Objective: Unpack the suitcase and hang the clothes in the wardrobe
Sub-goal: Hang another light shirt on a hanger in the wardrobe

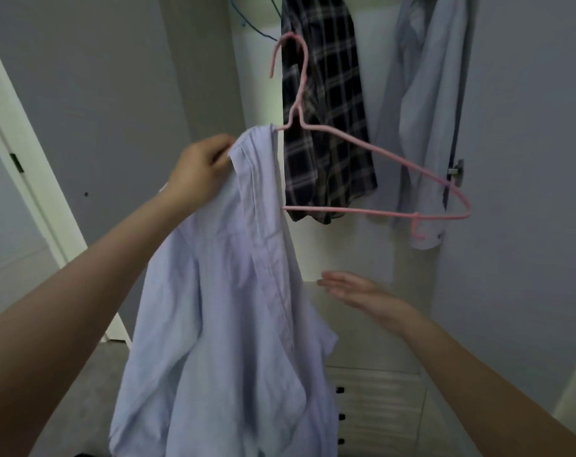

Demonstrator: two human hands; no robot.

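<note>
- Head view, nearest the camera: the pale lilac shirt hangs in a long crumpled drape between the two forearms, its hem running out of the bottom of the picture.
- The left hand is raised, fingers curled round the shirt at its collar end; it seems to hold the covered end of the pink hanger too, though the cloth hides that grip.
- One shoulder of the hanger is inside the shirt. The other arm, the bottom bar and the hook stand bare, tilted down to the right.
- The right hand is low and blurred, fingers straight and relaxed, holding nothing, just beside the shirt's free edge.
- Behind, in the wardrobe: a dark plaid shirt and a grey-blue shirt already hang, with white drawers below. The suitcase is not in view.
- Judged step: dressing the hanger. To do it well, the right hand should take the loose shoulder and draw it over the bare arm, level the hanger, and seat the collar at the neck before hooking it up, or the shirt may slide off.
</note>
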